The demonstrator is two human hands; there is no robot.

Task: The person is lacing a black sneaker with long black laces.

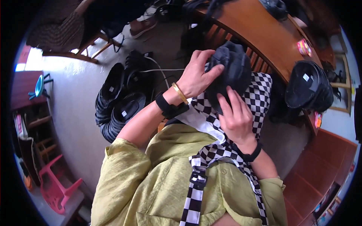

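Observation:
A soft black cloth cap [232, 69], its top creased, is held up over my lap. My left hand [196, 75] grips its left side, with the thumb lying across the cloth and the other fingertips partly hidden behind it. At the near edge, my right hand [237, 116] has its fingers pressed onto the cap; its thumb's hold is hard to see. Under the cap, a black-and-white checked apron [260, 90] covers my lap.
Nested stacks of black caps [126, 109] stand on the floor to the left, near a white cable [160, 69]. Another stack [307, 84] is at right beside a wooden table [260, 30]. A pink stool [58, 184] is lower left; a person's sleeve [56, 30] shows far left.

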